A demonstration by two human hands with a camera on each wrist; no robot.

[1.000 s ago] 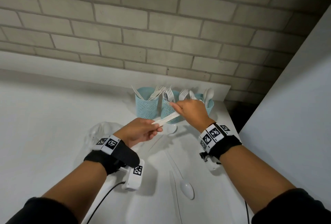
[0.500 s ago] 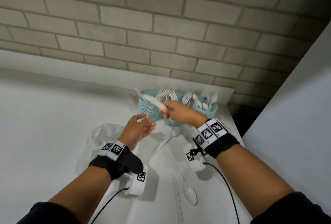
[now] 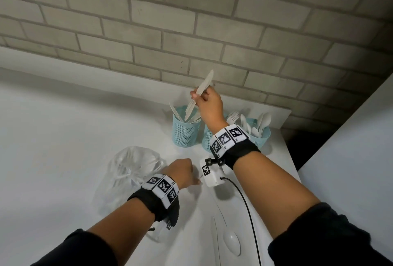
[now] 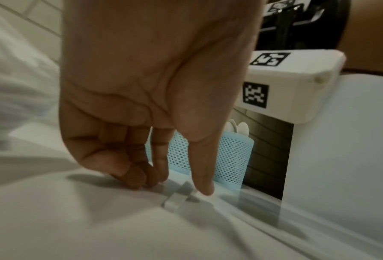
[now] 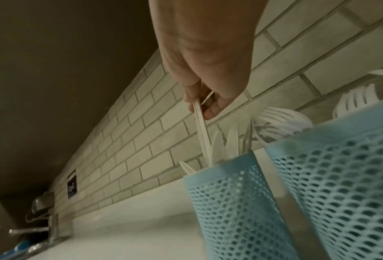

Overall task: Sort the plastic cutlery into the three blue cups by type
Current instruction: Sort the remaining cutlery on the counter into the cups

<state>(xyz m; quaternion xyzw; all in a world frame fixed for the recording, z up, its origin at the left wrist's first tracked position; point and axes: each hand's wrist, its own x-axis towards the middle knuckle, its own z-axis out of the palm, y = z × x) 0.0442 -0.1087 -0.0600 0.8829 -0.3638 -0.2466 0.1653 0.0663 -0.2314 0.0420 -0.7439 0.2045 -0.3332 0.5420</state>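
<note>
Right hand: your right hand [image 3: 209, 101] has lifted the knife [image 3: 198, 95] from beside the left, pinching it handle-down over the left cup [image 3: 186, 130].
Left hand: your left hand [image 3: 182, 171] has dropped to the counter [image 3: 53, 138], fingers curled, thumb touching a loose piece [image 4: 178, 199].
Meaning: knife nearly sorted; a spoon [image 3: 230, 240] remains.

obstacles: three blue cups [image 3: 186, 130] at wall, plastic bag [image 3: 129, 172] left | free: bare counter [image 3: 53, 138] far left
</note>
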